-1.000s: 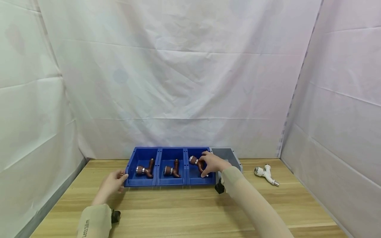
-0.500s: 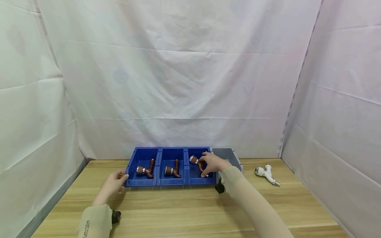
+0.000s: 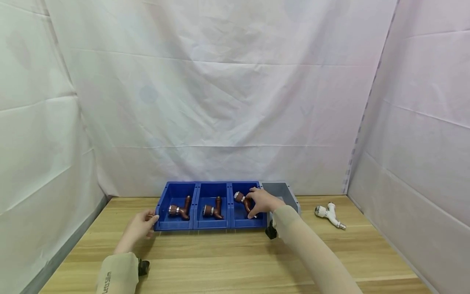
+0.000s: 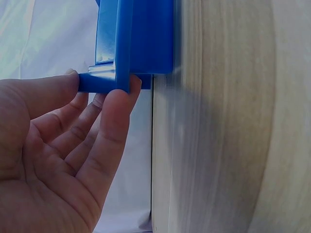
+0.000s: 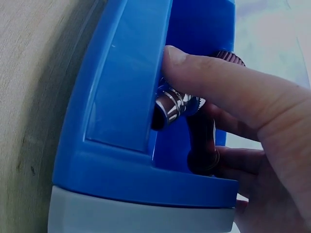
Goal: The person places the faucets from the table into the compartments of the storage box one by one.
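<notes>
Three blue bins stand side by side, each with a brown faucet in it. My left hand (image 3: 137, 228) pinches the front corner of the leftmost blue bin (image 3: 172, 225); the left wrist view shows thumb and fingertips on either side of its rim (image 4: 123, 43). My right hand (image 3: 262, 201) reaches into the third blue bin (image 3: 242, 223). Its thumb and fingers hold the brown faucet (image 3: 239, 197) there, whose metal-ringed end shows below the thumb in the right wrist view. Other brown faucets lie in the left bin (image 3: 182, 213) and the middle bin (image 3: 208, 210).
A grey bin (image 3: 276, 188) adjoins the blue ones on the right, partly behind my right hand. Farther right, a white faucet (image 3: 329, 214) lies on the wooden table (image 3: 205, 261). White cloth (image 3: 220, 102) hangs behind and at both sides.
</notes>
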{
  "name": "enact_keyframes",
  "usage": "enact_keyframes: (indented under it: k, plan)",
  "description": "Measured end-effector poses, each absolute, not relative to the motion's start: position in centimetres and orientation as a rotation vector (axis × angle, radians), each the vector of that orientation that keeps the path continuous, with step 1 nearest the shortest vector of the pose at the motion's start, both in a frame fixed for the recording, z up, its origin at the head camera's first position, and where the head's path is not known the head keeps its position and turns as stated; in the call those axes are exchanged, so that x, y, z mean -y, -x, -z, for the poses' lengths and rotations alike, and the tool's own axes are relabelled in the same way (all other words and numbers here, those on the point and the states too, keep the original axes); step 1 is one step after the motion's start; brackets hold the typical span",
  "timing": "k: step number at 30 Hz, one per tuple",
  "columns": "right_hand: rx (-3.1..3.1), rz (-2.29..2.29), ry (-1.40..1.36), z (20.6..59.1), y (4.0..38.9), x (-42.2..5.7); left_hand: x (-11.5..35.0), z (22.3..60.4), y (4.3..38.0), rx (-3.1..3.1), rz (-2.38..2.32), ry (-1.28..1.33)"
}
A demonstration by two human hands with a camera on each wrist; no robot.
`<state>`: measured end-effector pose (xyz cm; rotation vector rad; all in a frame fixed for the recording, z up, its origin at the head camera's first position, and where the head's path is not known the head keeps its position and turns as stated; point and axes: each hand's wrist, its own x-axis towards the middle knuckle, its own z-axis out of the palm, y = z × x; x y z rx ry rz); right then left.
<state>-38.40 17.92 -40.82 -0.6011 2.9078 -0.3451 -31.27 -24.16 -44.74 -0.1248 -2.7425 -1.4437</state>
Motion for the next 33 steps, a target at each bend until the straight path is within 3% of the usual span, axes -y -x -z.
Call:
enact_keyframes:
  k: [33]
  plan:
    - [-2.984, 0.084, 0.703, 41.78, 39.06, -17.71, 24.23, 44.70, 31.39, 2.760, 1.440, 0.111]
